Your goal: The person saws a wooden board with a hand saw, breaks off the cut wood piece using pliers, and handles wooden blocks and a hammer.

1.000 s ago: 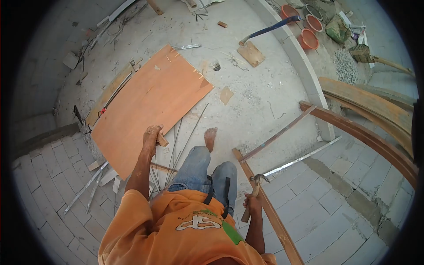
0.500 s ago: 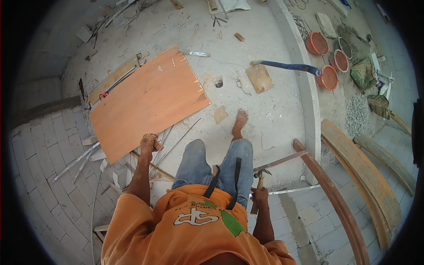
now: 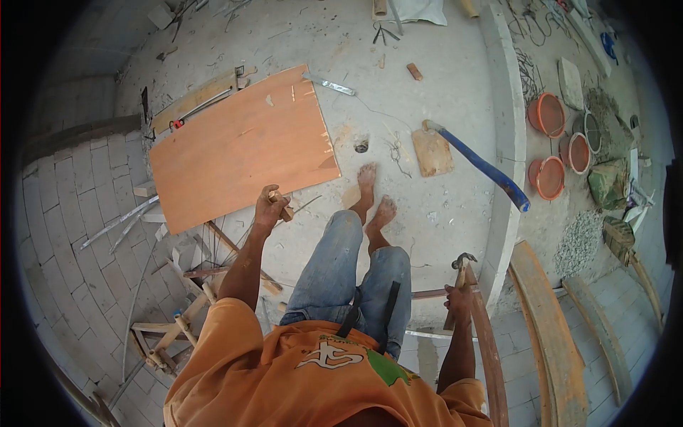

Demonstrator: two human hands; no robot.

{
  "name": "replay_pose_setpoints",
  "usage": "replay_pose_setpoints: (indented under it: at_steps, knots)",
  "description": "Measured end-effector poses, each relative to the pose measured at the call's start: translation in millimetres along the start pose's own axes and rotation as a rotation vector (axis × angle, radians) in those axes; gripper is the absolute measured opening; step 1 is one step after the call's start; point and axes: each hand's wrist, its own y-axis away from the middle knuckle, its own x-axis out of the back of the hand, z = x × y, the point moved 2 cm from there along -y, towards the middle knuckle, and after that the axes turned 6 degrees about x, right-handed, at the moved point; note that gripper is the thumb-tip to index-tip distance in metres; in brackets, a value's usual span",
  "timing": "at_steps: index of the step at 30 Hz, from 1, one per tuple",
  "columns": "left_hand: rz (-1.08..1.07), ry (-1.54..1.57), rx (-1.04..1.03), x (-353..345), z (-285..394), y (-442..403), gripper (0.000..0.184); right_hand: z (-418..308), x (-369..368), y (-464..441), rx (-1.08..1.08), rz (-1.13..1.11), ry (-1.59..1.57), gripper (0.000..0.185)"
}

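Observation:
My left hand [image 3: 267, 208] is closed round a short piece of wood [image 3: 284, 211] near the lower edge of an orange-brown plywood sheet [image 3: 242, 149]. That sheet lies flat on the concrete floor, its right edge splintered. On the other side of my body, my right hand [image 3: 459, 302] grips a claw hammer [image 3: 464, 262] by the handle, with the metal head pointing up and away from me. Just behind this hand runs a long brown wooden beam [image 3: 489, 349].
A blue tube [image 3: 484, 164] extends over the floor from a small board [image 3: 432, 153] to a low concrete kerb [image 3: 505, 128]. Beyond it stand orange buckets [image 3: 546, 115]. Curved planks [image 3: 544, 334] lean at right, while wooden scraps [image 3: 167, 334] are at lower left.
Both feet now show side by side, where only one showed before. My view has shifted, and my right hand with the hammer is farther out to the right.

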Motion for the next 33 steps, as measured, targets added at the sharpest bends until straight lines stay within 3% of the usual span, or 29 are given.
replay_pose_setpoints:
  at_steps: [2,4,8,10,11,17,19,22,23,26,27,30,32,33]
  knots:
    - [0.042,-0.051,-0.032,-21.3,11.6,-28.5,0.058,-17.6,1.8,-23.1,-0.007,-0.009,0.026,0.028]
    - [0.041,-0.079,-0.045,-41.6,28.4,-66.0,0.065,-41.0,-0.3,-50.4,-0.087,-0.084,0.249,0.033]
    - [0.007,-0.055,0.002,-72.1,44.1,-146.1,0.053,-46.7,-19.7,-138.7,-0.016,-0.064,0.296,0.034]
    - [-0.05,-0.06,0.022,-83.1,43.9,-189.5,0.049,-90.8,-29.2,-170.5,-0.028,-0.047,0.524,0.035]
    - [-0.066,-0.053,0.039,-90.1,43.4,-213.7,0.046,-89.9,-33.2,-199.0,0.097,-0.01,0.719,0.041]
    - [-0.087,0.249,0.048,-126.4,18.7,-349.8,0.046,-99.5,-78.3,-377.8,0.256,0.077,0.893,0.047]
    - [-0.124,0.34,0.012,-137.1,-3.9,-399.2,0.048,-92.5,-95.4,-435.1,0.425,0.141,0.924,0.046]
    - [-0.193,0.46,-0.045,-153.8,-32.1,-462.9,0.051,-98.1,-117.4,-492.5,0.868,0.257,0.944,0.043]
    - [-0.211,0.491,-0.047,-162.1,-41.3,-481.9,0.052,-99.6,-121.9,-508.2,0.834,0.265,1.066,0.044]
    - [-0.239,0.525,-0.056,-181.7,-63.5,-530.8,0.053,-73.7,-133.9,-583.3,1.1,0.553,1.438,0.039]
    - [-0.238,0.537,-0.068,-188.8,-67.5,-546.1,0.053,-75.9,-135.3,-604.3,0.957,0.449,1.262,0.039]
    - [-0.268,0.527,-0.118,-211.3,-83.6,-586.7,0.054,-79.3,-149.5,-646.6,0.95,0.447,0.952,0.035]
    - [-0.244,0.417,-0.078,-223.7,-93.9,-609.6,0.054,-82.4,-152.8,-664.5,0.799,0.379,0.989,0.04]
    - [-0.203,0.217,-0.094,-222.4,-97.9,-616.2,0.056,-94.1,-158.2,-663.7,0.753,0.359,0.989,0.043]
